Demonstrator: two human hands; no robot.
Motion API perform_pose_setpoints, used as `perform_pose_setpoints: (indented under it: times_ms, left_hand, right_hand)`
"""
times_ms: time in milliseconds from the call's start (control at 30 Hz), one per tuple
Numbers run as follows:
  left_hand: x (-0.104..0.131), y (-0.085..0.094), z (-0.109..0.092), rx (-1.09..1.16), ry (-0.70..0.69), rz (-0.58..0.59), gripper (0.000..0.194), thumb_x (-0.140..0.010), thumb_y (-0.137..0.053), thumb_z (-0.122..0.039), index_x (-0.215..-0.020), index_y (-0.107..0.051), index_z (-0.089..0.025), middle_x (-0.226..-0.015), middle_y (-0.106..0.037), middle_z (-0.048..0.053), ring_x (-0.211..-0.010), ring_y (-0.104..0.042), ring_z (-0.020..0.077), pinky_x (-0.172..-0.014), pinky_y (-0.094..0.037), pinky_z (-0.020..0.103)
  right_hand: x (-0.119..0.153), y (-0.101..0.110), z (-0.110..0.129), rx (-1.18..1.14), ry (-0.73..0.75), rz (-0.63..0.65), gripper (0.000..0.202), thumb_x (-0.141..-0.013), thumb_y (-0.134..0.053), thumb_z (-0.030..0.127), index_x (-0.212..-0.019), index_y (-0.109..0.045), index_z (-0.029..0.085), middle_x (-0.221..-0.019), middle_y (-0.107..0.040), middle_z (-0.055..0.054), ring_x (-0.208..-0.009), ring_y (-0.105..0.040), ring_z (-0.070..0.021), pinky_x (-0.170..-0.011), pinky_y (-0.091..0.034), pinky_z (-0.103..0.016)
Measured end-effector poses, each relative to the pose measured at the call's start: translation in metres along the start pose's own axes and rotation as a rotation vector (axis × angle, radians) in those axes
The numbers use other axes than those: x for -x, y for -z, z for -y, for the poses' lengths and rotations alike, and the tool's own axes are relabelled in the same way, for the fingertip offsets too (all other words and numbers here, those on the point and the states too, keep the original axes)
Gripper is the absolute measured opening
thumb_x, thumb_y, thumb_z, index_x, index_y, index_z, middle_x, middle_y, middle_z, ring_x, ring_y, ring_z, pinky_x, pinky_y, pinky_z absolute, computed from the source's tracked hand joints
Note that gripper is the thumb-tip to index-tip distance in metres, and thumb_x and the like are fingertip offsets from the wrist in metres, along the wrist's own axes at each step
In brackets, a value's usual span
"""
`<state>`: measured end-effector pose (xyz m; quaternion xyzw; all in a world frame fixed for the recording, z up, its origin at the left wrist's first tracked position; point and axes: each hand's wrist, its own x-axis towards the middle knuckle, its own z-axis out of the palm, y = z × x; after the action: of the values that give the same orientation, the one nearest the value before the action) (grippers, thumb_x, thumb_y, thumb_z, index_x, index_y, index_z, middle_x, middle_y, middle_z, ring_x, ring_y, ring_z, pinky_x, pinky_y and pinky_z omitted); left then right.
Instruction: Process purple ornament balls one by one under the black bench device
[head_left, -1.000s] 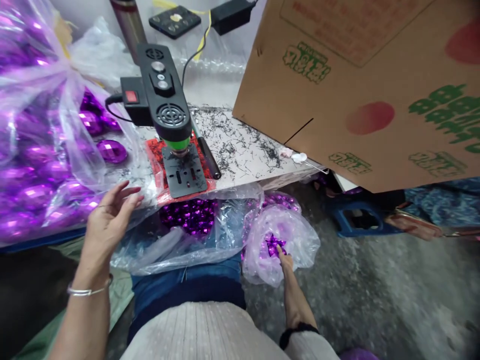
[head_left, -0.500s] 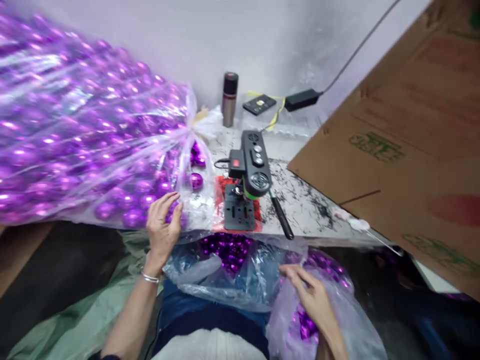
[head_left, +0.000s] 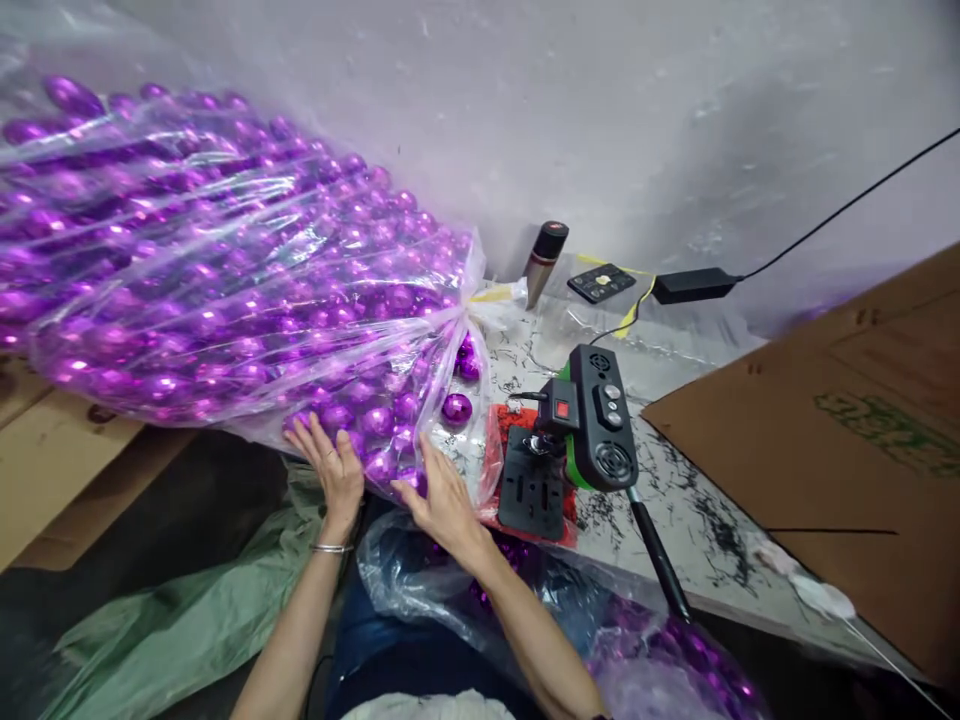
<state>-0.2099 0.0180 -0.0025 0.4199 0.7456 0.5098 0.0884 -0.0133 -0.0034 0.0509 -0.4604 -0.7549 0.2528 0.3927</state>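
A large clear plastic bag (head_left: 247, 260) full of shiny purple ball ornaments lies on the left of the table, gathered into a tied neck on its right. My left hand (head_left: 337, 475) rests against the bag's near lower edge, fingers spread. Beside it, my right hand (head_left: 448, 505) touches the bag's lower right corner, thumb and fingers apart with wrapped balls between them. Just outside the neck, one loose purple ball (head_left: 456, 408) sits on the table. On my lap lies an opened plastic bag (head_left: 405, 575) with more purple pieces, partly hidden by my right forearm.
A black device with buttons (head_left: 604, 420) stands on a black plate (head_left: 531, 485) over red material; its handle juts toward me. Behind are a flask (head_left: 546, 262), a black flat box (head_left: 601, 283) and a power adapter (head_left: 694, 285). A cardboard box (head_left: 840, 430) occupies the right.
My right hand has moved left from the lap bag to the large bag's corner. My left hand now lies against that bag's lower edge. The view has swung left.
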Motion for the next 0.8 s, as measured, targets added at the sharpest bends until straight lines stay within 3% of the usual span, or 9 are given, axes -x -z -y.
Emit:
perform_pose_setpoints:
  times_ms: [100, 167, 333, 533, 667, 800]
  left_hand:
    - [-0.006, -0.018, 0.000, -0.017, -0.008, 0.054, 0.087, -0.109, -0.036, -0.067, -0.178, -0.024, -0.016, -0.188, -0.008, 0.021, -0.174, 0.017, 0.0405, -0.137, -0.002, 0.072]
    - [-0.009, -0.028, -0.002, -0.050, -0.031, 0.086, 0.088, -0.109, -0.039, -0.066, -0.178, -0.022, -0.015, -0.188, -0.005, 0.023, -0.173, 0.019, 0.0411, -0.136, -0.003, 0.074]
    - [-0.019, -0.040, -0.003, -0.105, -0.115, 0.173, 0.091, -0.107, -0.047, -0.058, -0.176, -0.020, -0.006, -0.186, 0.005, 0.028, -0.171, 0.025, 0.0443, -0.134, 0.001, 0.077]
    - [-0.049, -0.049, -0.007, -0.029, -0.175, 0.248, 0.091, -0.106, -0.051, -0.059, -0.174, -0.026, -0.003, -0.185, 0.007, 0.032, -0.172, 0.021, 0.0450, -0.134, 0.004, 0.076]
    - [-0.055, -0.045, -0.008, 0.047, -0.158, 0.224, 0.086, -0.106, -0.051, -0.060, -0.174, -0.031, -0.011, -0.187, -0.006, 0.026, -0.175, 0.013, 0.0410, -0.137, 0.001, 0.071]
    - [-0.035, -0.025, -0.019, 0.039, -0.113, 0.093, 0.073, -0.109, -0.047, -0.052, -0.170, -0.040, -0.014, -0.179, -0.036, 0.024, -0.173, -0.021, 0.0383, -0.140, -0.013, 0.065]
  right_hand:
    - [0.013, -0.014, 0.005, 0.022, 0.132, -0.062, 0.068, -0.103, -0.053, 0.014, -0.169, -0.042, 0.024, -0.147, -0.072, -0.016, -0.136, -0.071, -0.0262, -0.116, -0.062, -0.046]
    - [0.019, -0.017, 0.005, 0.016, 0.225, -0.082, 0.070, -0.100, -0.046, 0.005, -0.167, -0.045, 0.025, -0.144, -0.074, -0.015, -0.132, -0.073, -0.0243, -0.112, -0.064, -0.045]
    - [0.026, -0.024, -0.001, -0.037, 0.358, -0.113, 0.068, -0.099, -0.042, 0.001, -0.163, -0.050, 0.025, -0.134, -0.080, -0.013, -0.120, -0.078, -0.0214, -0.097, -0.066, -0.040]
    - [0.023, -0.038, 0.001, 0.014, 0.434, -0.142, 0.067, -0.099, -0.043, 0.002, -0.164, -0.047, 0.018, -0.136, -0.077, -0.016, -0.125, -0.074, -0.0224, -0.100, -0.066, -0.040]
    - [0.027, -0.031, 0.002, 0.100, 0.417, -0.111, 0.069, -0.097, -0.044, 0.004, -0.166, -0.044, 0.016, -0.145, -0.072, -0.019, -0.134, -0.070, -0.0243, -0.106, -0.065, -0.042]
    - [0.043, -0.015, -0.002, 0.187, 0.366, -0.167, 0.067, -0.099, -0.048, 0.006, -0.165, -0.045, 0.017, -0.147, -0.071, -0.019, -0.136, -0.070, -0.0247, -0.107, -0.065, -0.043]
